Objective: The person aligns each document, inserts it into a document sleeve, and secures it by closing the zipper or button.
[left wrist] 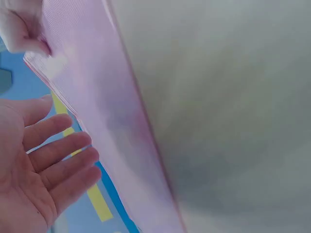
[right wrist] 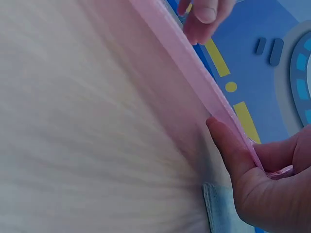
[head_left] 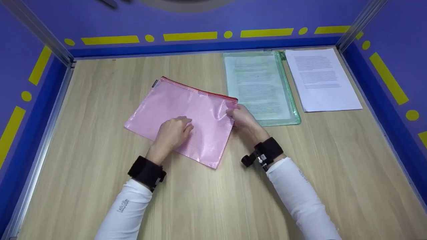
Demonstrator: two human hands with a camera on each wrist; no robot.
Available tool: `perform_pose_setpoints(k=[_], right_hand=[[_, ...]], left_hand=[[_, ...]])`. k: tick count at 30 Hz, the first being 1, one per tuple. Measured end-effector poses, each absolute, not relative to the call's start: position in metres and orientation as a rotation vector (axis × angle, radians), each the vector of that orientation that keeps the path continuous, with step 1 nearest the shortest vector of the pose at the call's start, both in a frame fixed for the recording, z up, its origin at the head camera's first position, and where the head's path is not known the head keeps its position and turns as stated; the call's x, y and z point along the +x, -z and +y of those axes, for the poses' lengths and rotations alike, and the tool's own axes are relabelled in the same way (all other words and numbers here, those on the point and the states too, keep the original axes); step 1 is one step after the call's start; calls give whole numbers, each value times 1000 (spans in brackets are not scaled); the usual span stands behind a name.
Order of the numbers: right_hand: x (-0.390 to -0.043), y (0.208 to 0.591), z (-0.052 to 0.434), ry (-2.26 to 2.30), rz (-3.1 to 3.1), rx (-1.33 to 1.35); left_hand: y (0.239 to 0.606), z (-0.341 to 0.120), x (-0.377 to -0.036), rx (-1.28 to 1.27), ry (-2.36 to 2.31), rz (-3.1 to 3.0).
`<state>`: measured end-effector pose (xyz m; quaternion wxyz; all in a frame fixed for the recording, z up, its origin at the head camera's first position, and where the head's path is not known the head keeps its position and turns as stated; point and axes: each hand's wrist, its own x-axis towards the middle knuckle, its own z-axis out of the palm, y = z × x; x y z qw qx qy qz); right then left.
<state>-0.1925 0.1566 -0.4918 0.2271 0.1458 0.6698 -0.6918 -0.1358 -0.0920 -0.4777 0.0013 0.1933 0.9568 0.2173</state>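
A pink mesh zip pouch (head_left: 186, 110) with a red zipper strip (head_left: 200, 90) lies slanted on the wooden table (head_left: 310, 150). My left hand (head_left: 173, 130) rests on the pouch's middle with relaxed fingers and grips nothing. In the left wrist view its palm (left wrist: 43, 165) is open beside the pouch (left wrist: 107, 111). My right hand (head_left: 233, 113) pinches the pouch's right edge just below the zipper end. In the right wrist view the thumb and fingers (right wrist: 252, 170) clamp that pink edge (right wrist: 180, 82), slightly lifted off the table.
A green see-through pouch (head_left: 262, 86) with printed sheets inside lies right of the pink one, close to my right hand. A white printed paper (head_left: 320, 80) sits at the far right. Blue walls with yellow marks enclose the table on three sides.
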Motion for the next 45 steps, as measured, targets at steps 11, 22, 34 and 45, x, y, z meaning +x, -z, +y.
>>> perform_pose_setpoints(k=[11,22,34,45], right_hand=[[-209,493,186,1877,1869,276],[-207,495,191,2114,1788,334],[-183,486,186,1997,1888,349],[-175,491,191,1811,2056,389]], left_hand=[[483,-139,-143,507,-503,2868],[490,-141,-139,427,-524,2759],[491,-113,-130,305,-362,2851],[485,-95,-119,323,-219,2923]])
